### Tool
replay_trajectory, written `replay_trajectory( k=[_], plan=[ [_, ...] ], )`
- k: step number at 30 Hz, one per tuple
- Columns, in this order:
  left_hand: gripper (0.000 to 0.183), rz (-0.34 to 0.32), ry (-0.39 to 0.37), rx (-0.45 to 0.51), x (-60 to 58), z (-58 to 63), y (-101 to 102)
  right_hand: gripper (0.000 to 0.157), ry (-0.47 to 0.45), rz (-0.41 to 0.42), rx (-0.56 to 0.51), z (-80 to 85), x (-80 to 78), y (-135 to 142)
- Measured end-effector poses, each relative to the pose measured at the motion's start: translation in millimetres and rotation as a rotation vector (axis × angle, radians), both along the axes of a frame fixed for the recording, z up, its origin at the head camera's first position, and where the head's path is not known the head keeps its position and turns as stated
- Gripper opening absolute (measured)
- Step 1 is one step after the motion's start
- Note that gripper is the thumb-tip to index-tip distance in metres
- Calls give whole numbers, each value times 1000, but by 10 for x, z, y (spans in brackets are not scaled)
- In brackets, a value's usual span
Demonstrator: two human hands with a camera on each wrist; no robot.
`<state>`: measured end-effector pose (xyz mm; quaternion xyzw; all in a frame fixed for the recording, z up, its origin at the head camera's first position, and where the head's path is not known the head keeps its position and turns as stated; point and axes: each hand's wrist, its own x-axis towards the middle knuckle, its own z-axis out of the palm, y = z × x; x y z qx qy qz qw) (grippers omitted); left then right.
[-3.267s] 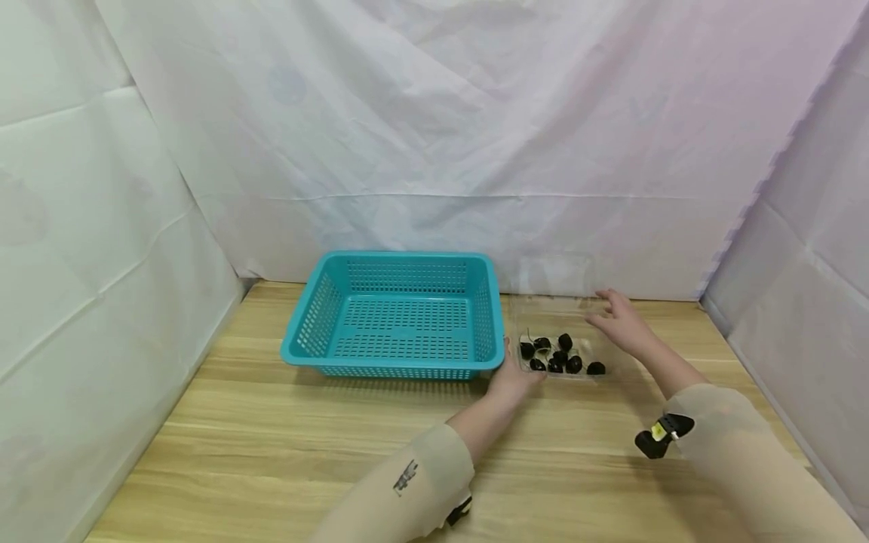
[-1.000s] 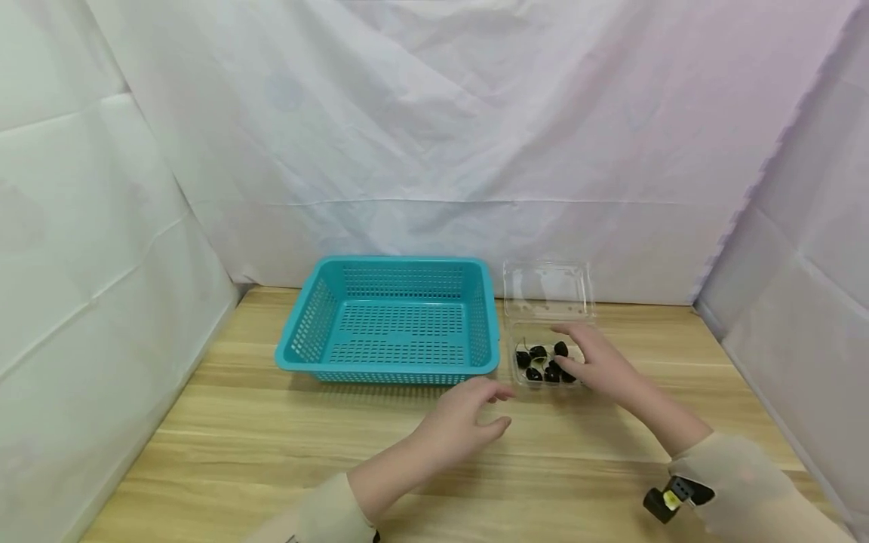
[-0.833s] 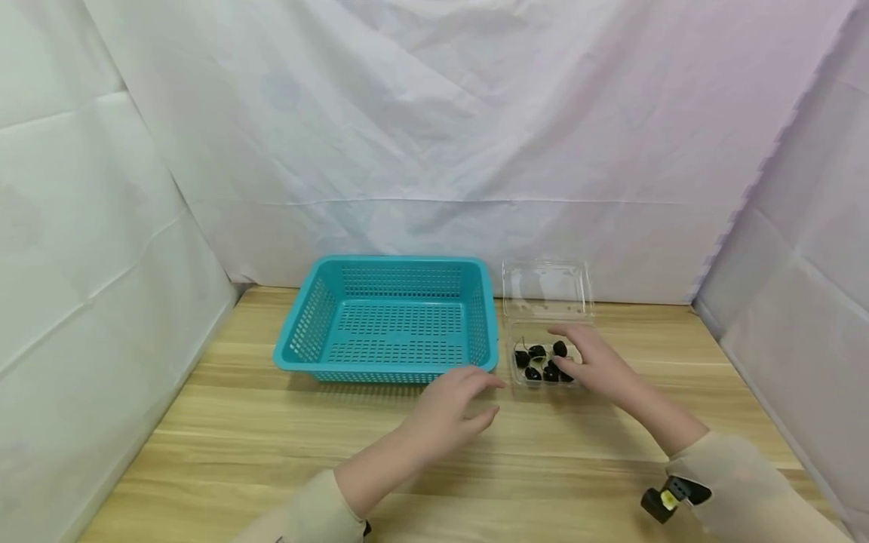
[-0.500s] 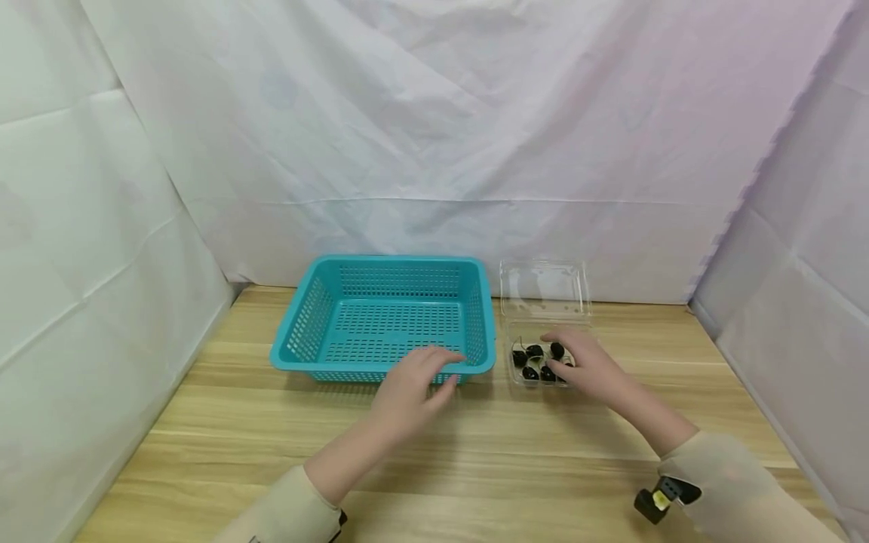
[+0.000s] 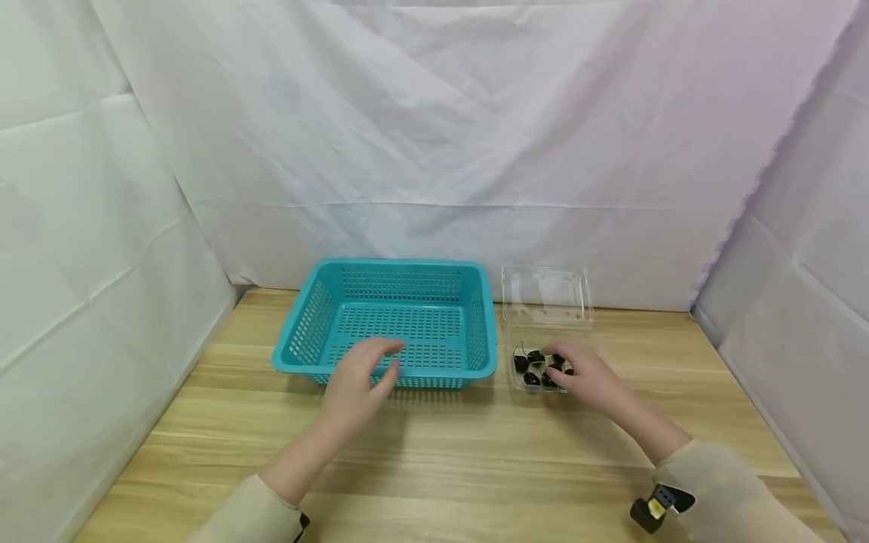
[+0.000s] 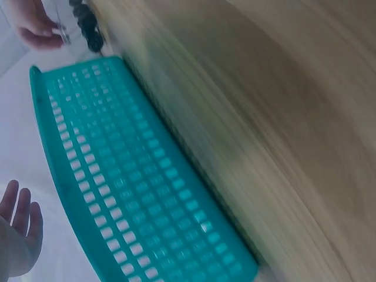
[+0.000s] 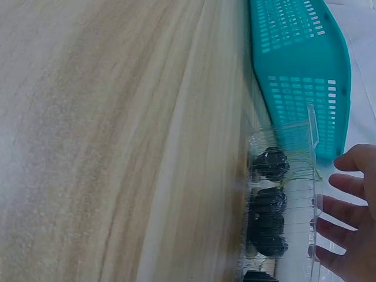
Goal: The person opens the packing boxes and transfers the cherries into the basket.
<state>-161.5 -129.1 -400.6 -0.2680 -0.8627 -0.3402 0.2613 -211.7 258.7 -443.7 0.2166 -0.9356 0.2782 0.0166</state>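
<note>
Dark cherries (image 5: pixel 532 379) with thin stems lie in a clear plastic clamshell box (image 7: pixel 315 126), whose lid (image 5: pixel 543 294) is folded back toward the cloth. My right hand (image 5: pixel 587 377) hovers over the right part of the box, thumb and forefinger apart above the cherries; in the right wrist view its fingers (image 7: pixel 346 205) are spread at the box's upper edge. My left hand (image 5: pixel 356 381) is in front of the teal basket (image 5: pixel 400 372), overlapping its front rim in the head view, with loosely bent fingers and nothing in them.
The basket, with slotted floor and walls, stands left of the box, close beside it. Both rest on a wood-grain table (image 5: pixel 434 467). White cloth (image 5: pixel 421 151) hangs behind and at both sides.
My left hand has moved left from the box to the basket's front. My right hand has come from the box's right side to over the cherries. Basket and box stay put.
</note>
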Motion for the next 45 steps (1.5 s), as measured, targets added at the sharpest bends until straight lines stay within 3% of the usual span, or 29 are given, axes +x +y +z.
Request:
replay_trajectory(
  k=[6, 13, 20, 25, 31, 39, 42, 45],
  plan=[
    [23, 92, 30, 39, -134, 40, -237, 32, -34, -36, 4, -34, 17, 14],
    [22, 172, 7, 140, -299, 30, -482, 30, -34, -48, -12, -66, 34, 9],
    [22, 300, 66, 158, -461, -48, -725, 31, -54, -58, -19, -79, 14, -1],
    [22, 387, 40, 162, -544, -113, -866, 31, -45, -61, -10, -70, 14, 16],
    [23, 431, 10, 168, -626, -165, -1000, 31, -49, -56, -1, -80, 7, 20],
    [25, 463, -137, 132, -673, -199, -1094, 27, -45, -86, 1, -85, -9, -5],
    [34, 487, -260, 132, -678, -191, -1119, 26, -44, -104, 5, -55, -21, -22],
    [47, 512, -449, 235, -670, -176, -1151, 24, -47, -121, 18, -19, -33, -38]
  ],
)
